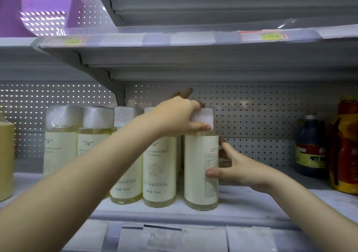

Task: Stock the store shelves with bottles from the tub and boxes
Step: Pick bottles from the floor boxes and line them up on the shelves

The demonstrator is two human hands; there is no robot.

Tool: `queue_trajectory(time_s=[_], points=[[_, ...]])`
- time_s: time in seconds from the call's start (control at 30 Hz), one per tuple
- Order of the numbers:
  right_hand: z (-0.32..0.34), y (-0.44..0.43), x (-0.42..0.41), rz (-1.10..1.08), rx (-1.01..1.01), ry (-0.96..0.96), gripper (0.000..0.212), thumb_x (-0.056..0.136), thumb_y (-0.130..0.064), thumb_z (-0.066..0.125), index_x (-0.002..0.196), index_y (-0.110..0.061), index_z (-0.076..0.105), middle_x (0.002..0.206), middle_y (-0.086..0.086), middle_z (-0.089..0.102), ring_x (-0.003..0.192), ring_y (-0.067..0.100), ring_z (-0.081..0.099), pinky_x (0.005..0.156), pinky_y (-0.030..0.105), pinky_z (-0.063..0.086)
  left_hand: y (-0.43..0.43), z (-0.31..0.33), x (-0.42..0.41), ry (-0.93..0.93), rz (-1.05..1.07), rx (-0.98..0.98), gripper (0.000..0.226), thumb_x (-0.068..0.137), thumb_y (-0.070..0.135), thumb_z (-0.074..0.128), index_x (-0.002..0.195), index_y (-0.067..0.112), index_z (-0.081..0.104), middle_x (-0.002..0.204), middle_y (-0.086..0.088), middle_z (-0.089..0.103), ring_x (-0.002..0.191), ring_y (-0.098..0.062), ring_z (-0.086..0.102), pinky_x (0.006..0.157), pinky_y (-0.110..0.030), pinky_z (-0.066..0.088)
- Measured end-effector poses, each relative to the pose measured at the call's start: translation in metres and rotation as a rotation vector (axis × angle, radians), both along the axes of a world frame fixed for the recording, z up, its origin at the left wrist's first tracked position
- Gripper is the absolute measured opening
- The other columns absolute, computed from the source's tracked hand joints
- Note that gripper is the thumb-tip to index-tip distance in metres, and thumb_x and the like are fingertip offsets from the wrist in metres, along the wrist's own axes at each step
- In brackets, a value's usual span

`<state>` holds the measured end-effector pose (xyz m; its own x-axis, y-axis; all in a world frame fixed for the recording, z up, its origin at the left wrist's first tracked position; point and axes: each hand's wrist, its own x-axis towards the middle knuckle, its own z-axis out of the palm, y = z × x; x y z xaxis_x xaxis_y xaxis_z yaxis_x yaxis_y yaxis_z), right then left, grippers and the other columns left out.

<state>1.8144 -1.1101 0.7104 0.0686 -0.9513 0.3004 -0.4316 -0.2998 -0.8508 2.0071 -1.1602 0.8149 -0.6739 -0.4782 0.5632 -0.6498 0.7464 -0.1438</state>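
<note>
**Head view: both hands grasping the end bottle on a metal shelf**

The end bottle (195,164) is standing upright on the grey metal shelf (261,197), at the right end of a row of bottles (159,170) and just beside its neighbour. It is a tall clear cylinder filled with pale yellow liquid. A smooth cream label is wrapping most of its body, with the fine-print side facing the camera. A wide white cap (206,116) under glossy film is closing the top.

The left hand (180,114) is reaching in from the lower left with the forearm angled upward. It is gripping the cap, with the thumb lying along the cap's lower front edge and the fingers curling over the top.

The right hand (240,169) is coming in from the lower right. It is holding the body of the end bottle, the thumb pressing flat on the label while the fingers are wrapping round the right side.

A perforated metal back panel (251,106) is standing behind the row. Well apart to the right, a dark bottle (310,147) and a red and orange bottle (343,149) are standing side by side. Clear price strips are running along the edge of the upper shelf (174,56).
</note>
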Motion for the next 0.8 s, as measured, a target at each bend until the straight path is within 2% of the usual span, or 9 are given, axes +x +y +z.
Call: queue_trajectory(time_s=[0.07,0.2,0.3,0.43,0.53,0.57,0.67,0.73,0.8], points=[[0.002,-0.001,-0.005,0.054,0.036,-0.006,0.086,0.071,-0.021,0.084,0.133,-0.051,0.033,0.130,-0.005,0.059,0.117,0.012,0.061,0.097,0.040,0.053,-0.002,0.009,0.008,-0.045,-0.045,0.020,0.071,0.083,0.061,0.061,0.142,0.024,0.045,0.143,0.002,0.051,0.134,-0.019,0.043,0.104,-0.034,0.041],[0.004,-0.005,-0.014,0.187,0.146,-0.140,0.077,0.079,-0.002,0.072,0.140,-0.034,0.037,0.136,-0.001,0.057,0.120,0.016,0.061,0.092,0.036,0.055,-0.003,0.018,0.008,-0.059,-0.069,0.021,0.070,0.080,0.054,0.070,0.141,0.027,0.049,0.135,0.008,0.059,0.122,-0.011,0.053,0.097,-0.024,0.042],[0.008,-0.003,-0.018,0.220,0.201,-0.184,0.072,0.082,0.003,0.066,0.138,-0.032,0.038,0.131,0.003,0.063,0.120,0.024,0.061,0.097,0.045,0.052,-0.001,0.019,-0.003,-0.039,-0.045,-0.030,0.062,0.075,0.055,0.074,0.125,0.019,0.064,0.114,-0.002,0.070,0.107,-0.018,0.062,0.090,-0.033,0.050],[0.011,0.002,-0.014,0.150,0.196,-0.056,0.075,0.081,-0.016,0.075,0.142,-0.032,0.033,0.134,-0.003,0.059,0.119,0.017,0.062,0.099,0.043,0.051,0.000,0.023,-0.010,-0.027,-0.006,-0.041,0.067,0.068,0.056,0.078,0.111,0.007,0.067,0.092,-0.007,0.064,0.102,-0.027,0.064,0.087,-0.040,0.051],[0.006,0.002,0.008,-0.092,0.069,0.071,0.088,0.064,-0.052,0.084,0.135,-0.031,0.036,0.131,-0.008,0.052,0.113,0.010,0.062,0.092,0.035,0.055,-0.001,0.024,-0.011,-0.009,-0.005,-0.029,0.067,0.065,0.056,0.080,0.107,0.005,0.068,0.098,-0.012,0.070,0.100,-0.026,0.065,0.089,-0.042,0.053],[0.004,0.001,0.015,-0.173,0.008,0.071,0.088,0.061,-0.054,0.085,0.131,-0.033,0.035,0.126,-0.011,0.052,0.109,0.007,0.060,0.085,0.031,0.057,0.000,0.024,-0.012,-0.002,-0.004,-0.031,0.067,0.065,0.057,0.080,0.106,0.005,0.069,0.100,-0.012,0.071,0.099,-0.026,0.066,0.088,-0.042,0.053],[0.002,-0.002,0.018,-0.259,-0.112,0.043,0.083,0.068,-0.041,0.085,0.127,-0.038,0.027,0.111,-0.021,0.051,0.096,-0.004,0.055,0.064,0.014,0.048,0.001,0.023,-0.014,0.010,0.008,-0.073,0.063,0.065,0.059,0.078,0.096,0.005,0.069,0.083,-0.010,0.069,0.082,-0.025,0.064,0.073,-0.035,0.054],[0.004,-0.004,0.009,-0.206,-0.105,0.043,0.084,0.069,-0.036,0.085,0.129,-0.040,0.026,0.112,-0.021,0.052,0.096,-0.001,0.060,0.067,0.013,0.050,-0.001,0.021,-0.015,-0.020,0.025,-0.135,0.059,0.069,0.061,0.074,0.088,0.007,0.066,0.069,-0.004,0.060,0.071,-0.023,0.057,0.063,-0.031,0.046],[0.006,-0.005,0.003,-0.140,-0.083,0.012,0.084,0.067,-0.033,0.085,0.129,-0.040,0.028,0.119,-0.015,0.054,0.104,0.005,0.062,0.077,0.020,0.053,-0.003,0.022,-0.014,-0.061,0.013,-0.139,0.055,0.073,0.059,0.073,0.105,0.014,0.069,0.093,-0.001,0.070,0.089,-0.021,0.063,0.077,-0.034,0.052]])
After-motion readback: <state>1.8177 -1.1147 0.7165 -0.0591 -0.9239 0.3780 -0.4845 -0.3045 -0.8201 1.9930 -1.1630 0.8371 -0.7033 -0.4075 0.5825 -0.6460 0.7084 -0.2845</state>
